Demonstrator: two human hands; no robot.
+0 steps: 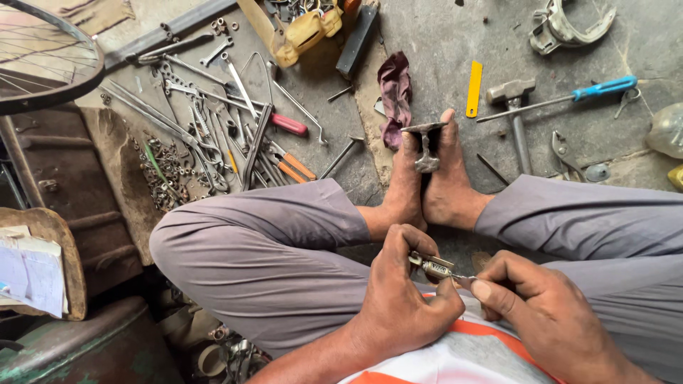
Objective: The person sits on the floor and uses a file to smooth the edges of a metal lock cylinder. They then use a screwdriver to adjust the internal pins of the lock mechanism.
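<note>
We hold a small padlock (430,265) in our left hand (402,299), fingers closed around its body, above our lap. Our right hand (537,306) pinches a thin key or pick (461,277) at the lock's end. We judge the lock not yet opened; the small anvil (425,146) between our feet stands unused.

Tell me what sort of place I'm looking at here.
Probably a floor-level repair workshop, maybe for bicycles or locks. Loose tools lie spread on the concrete floor, a spoked wheel shows at top left, and a small anvil sits between the feet.
</note>
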